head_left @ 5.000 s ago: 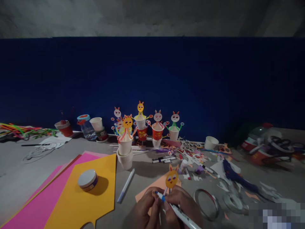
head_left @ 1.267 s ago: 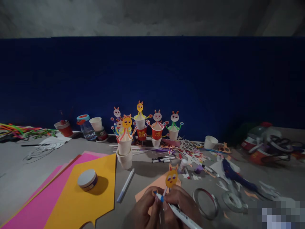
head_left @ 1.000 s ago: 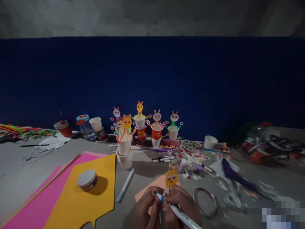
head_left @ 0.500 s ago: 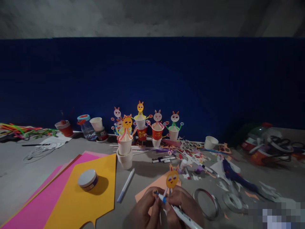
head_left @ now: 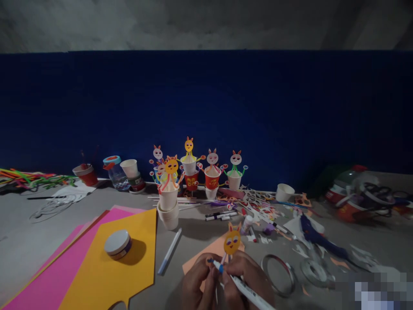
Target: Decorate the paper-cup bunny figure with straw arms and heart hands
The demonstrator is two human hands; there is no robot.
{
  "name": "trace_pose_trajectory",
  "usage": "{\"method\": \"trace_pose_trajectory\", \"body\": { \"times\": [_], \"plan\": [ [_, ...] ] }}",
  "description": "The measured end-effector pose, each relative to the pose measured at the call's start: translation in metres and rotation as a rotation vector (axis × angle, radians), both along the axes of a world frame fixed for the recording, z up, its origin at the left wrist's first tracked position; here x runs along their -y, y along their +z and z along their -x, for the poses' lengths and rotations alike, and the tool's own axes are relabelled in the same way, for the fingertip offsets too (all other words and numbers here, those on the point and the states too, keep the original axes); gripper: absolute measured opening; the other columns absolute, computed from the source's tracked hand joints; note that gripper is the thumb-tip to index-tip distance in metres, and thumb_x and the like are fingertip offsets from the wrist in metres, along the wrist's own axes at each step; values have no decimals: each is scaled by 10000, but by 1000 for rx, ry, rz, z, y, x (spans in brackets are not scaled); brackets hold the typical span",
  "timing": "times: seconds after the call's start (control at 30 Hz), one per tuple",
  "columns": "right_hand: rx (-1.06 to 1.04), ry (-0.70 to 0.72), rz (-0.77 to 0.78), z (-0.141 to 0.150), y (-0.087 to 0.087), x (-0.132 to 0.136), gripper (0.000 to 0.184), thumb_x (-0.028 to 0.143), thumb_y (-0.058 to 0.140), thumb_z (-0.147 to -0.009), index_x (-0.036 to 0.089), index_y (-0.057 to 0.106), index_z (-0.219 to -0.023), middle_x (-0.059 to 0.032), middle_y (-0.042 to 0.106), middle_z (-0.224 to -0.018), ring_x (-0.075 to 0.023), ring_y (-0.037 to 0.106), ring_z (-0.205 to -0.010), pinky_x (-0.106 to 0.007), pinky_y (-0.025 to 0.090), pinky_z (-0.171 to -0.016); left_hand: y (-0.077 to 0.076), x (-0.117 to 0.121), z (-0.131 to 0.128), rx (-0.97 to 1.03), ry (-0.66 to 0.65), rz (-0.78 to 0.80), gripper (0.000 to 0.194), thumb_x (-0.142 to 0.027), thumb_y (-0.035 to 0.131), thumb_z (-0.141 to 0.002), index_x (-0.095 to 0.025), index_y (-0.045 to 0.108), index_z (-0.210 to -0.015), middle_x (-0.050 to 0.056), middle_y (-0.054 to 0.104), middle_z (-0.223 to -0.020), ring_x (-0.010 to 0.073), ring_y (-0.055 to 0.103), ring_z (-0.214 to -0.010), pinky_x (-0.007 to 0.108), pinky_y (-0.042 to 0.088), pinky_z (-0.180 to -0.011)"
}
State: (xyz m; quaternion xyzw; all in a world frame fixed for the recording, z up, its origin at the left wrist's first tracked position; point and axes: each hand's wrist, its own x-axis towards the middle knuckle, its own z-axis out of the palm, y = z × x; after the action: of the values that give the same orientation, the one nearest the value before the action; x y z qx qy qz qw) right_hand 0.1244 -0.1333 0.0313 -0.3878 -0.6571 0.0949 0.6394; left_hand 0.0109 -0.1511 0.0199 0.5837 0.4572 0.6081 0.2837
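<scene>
My left hand [head_left: 197, 282] pinches a small orange paper piece [head_left: 209, 260] between thumb and fingers. My right hand [head_left: 247, 275] grips a white marker [head_left: 247, 292] with a blue band, its blue tip touching that piece. Just above my hands stands an orange paper animal head [head_left: 232, 242] with ears and drawn eyes; its pale stems run down behind my right fingers, so I cannot tell what supports it. A peach paper sheet [head_left: 196, 261] lies beneath my hands. Left of them rests another white marker [head_left: 169, 251].
A white-lidded jar [head_left: 118, 244] sits on yellow paper [head_left: 106, 284] over pink sheets. Behind stand several cups with paper animals, such as a red cup [head_left: 212, 178]. Tape rolls [head_left: 314, 272], a glue gun [head_left: 318, 239] and paper scraps lie at right.
The marker tip has shifted slightly on the small orange paper piece. Both hands keep their hold; the whole view has drifted a little to the left.
</scene>
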Motion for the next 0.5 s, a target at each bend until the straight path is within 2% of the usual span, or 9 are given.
{"method": "trace_pose_trajectory", "body": {
  "times": [0.13, 0.3, 0.5],
  "plan": [
    [-41, -11, 1, 0, -4, -1, 155, 216, 566, -856, 250, 586, -706, 25, 602, -641, -153, 583, -554, -245, 433, -516, 2, 0, -2, 14, 25, -4, 304, -438, 530, -971, -259, 768, -908, 52, 763, -848, 207, 707, -759, 258, 558, -701],
    [-37, 35, 1, 0, -8, -1, 184, 239, 547, -894, 255, 584, -715, 32, 571, -610, -151, 570, -536, -243, 420, -484, 0, -1, -1, 27, -3, -46, 280, -432, 560, -957, -257, 771, -900, 48, 767, -847, 199, 711, -764, 243, 553, -697],
    [-104, 144, -56, -16, 0, 0, 96, 248, 576, -898, 262, 608, -809, 40, 573, -571, -145, 546, -455, -267, 424, -451, 0, -2, 0, 39, -1, 42, 345, -514, 565, -931, -255, 754, -803, 18, 722, -709, 193, 683, -663, 247, 556, -667]
  ]
}}
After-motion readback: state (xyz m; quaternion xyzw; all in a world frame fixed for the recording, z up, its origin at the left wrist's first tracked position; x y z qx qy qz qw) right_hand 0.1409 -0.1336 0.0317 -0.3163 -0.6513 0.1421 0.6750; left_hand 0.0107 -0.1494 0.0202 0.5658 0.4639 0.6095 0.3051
